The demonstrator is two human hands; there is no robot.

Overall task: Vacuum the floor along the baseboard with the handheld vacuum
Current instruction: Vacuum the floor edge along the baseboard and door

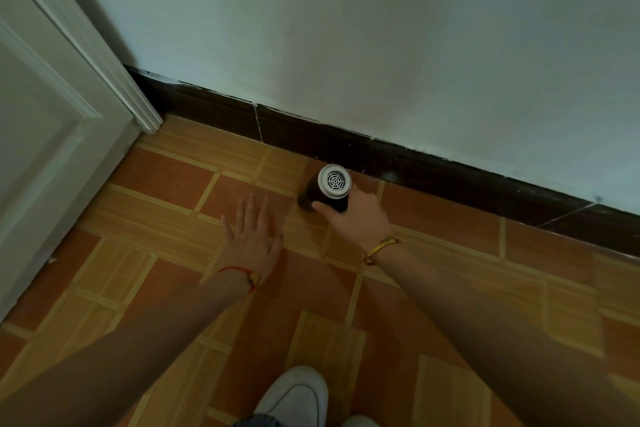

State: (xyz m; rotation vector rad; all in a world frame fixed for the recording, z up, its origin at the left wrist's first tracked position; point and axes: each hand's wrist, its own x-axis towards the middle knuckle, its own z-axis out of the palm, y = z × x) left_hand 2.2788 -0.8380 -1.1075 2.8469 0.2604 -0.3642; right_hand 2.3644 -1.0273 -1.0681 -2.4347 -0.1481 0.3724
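A small handheld vacuum [329, 185], dark-bodied with a round white grille at its rear end, points down at the tiled floor [166, 180] just in front of the dark baseboard [433, 166]. My right hand [356, 215] grips its body from the right side; the nozzle end is hidden under the body. My left hand [251, 234] hovers flat over the tiles to the left of the vacuum, fingers spread, holding nothing.
A white door and its frame [62, 121] stand at the left, meeting the baseboard in the corner. A pale wall [381, 45] rises above the baseboard. My white shoe [298, 395] is at the bottom centre on the orange tiles.
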